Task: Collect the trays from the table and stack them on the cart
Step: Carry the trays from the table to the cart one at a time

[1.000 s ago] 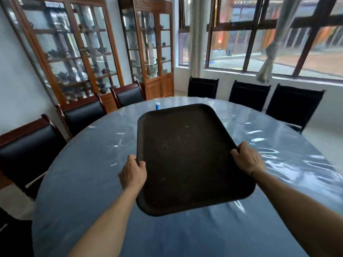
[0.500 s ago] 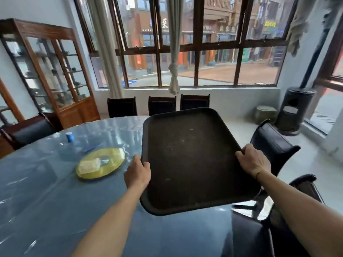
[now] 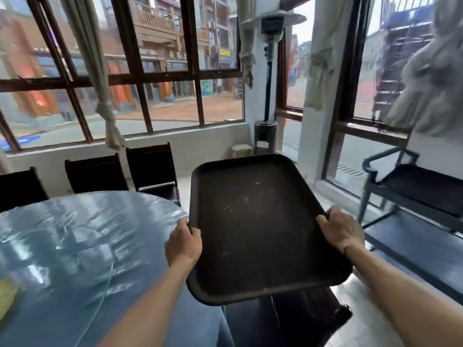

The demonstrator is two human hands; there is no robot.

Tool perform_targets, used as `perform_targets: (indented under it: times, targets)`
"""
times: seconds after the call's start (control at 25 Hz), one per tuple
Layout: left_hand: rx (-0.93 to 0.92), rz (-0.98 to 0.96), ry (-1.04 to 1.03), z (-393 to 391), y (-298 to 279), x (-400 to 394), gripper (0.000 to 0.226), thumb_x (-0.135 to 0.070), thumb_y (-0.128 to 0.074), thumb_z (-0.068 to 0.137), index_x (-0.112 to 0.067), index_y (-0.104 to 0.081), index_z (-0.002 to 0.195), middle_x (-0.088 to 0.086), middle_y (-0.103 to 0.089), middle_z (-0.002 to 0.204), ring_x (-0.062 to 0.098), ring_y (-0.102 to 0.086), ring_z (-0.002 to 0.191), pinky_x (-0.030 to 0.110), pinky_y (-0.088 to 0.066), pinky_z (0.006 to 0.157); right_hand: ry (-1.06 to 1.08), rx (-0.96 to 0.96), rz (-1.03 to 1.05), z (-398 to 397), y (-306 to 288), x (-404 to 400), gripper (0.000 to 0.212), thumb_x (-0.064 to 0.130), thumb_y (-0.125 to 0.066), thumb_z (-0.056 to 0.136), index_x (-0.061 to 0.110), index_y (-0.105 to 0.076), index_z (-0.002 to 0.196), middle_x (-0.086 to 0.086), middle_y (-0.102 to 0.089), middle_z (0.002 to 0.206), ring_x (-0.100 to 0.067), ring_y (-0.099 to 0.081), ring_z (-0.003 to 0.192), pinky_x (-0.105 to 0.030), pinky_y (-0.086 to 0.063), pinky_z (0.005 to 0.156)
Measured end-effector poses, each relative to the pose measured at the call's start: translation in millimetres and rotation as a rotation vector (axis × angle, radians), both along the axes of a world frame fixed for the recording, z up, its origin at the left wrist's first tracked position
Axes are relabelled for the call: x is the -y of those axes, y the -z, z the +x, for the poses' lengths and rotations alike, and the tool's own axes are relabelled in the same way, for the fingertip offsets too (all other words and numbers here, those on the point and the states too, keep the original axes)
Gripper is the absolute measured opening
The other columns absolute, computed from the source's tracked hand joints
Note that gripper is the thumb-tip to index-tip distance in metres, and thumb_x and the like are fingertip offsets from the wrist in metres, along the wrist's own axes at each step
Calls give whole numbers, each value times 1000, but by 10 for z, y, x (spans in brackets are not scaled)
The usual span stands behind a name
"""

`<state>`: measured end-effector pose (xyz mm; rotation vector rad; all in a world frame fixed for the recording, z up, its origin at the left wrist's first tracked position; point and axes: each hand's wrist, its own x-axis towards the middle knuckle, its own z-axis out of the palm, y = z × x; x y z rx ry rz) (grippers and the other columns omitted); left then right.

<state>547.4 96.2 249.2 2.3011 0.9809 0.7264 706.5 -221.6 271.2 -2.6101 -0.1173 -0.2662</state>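
Observation:
A dark brown rectangular tray point(image 3: 258, 226) is held in the air in front of me, empty, past the right edge of the round table point(image 3: 75, 236). My left hand point(image 3: 184, 242) grips its left rim, fingers curled over the edge. My right hand point(image 3: 342, 229) grips the right rim the same way. A grey metal cart point(image 3: 411, 236) with flat shelves stands at the right, beside the window; the tray is left of it and apart from it.
Black chairs point(image 3: 150, 169) line the table's far side under the window. A dark chair point(image 3: 300, 319) sits just below the tray. A patio heater point(image 3: 266, 136) and a small bin point(image 3: 241, 150) stand in the corner. A yellow plate point(image 3: 6, 294) lies at the table's left.
I have turned to the right with the tray in both hands. The tray has left the table's top, and the cart has come into view at the right.

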Motion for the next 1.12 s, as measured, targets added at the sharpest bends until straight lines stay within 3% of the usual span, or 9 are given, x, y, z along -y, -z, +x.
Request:
perform_targets:
  times: [0.2, 0.6, 1.12]
  targets:
    - [-8, -27, 211, 843, 49, 330, 21, -22, -50, 90, -10, -53, 107, 19, -67, 104, 40, -62, 95, 43, -47, 81, 209, -25, -21, 145, 34, 567, 26, 40, -47, 86, 15, -50, 90, -16, -65, 99, -35, -59, 89, -39, -42, 71]
    - [-11, -64, 538, 2179, 250, 981, 23, -22, -50, 90, -9, -54, 107, 18, -66, 105, 38, -61, 98, 43, -44, 83, 538, -19, -115, 403, 101, 1337, 28, 41, -45, 86, 15, -51, 94, -16, -64, 105, -34, -60, 92, -37, -37, 69]
    - [-98, -14, 822, 3222, 454, 3192, 10, -21, -48, 89, -13, -48, 94, 15, -66, 95, 37, -60, 86, 43, -48, 78, 820, -89, -84, 630, 535, 3401, 31, 42, -45, 84, 14, -51, 94, -16, -66, 104, -34, -62, 94, -36, -37, 67]
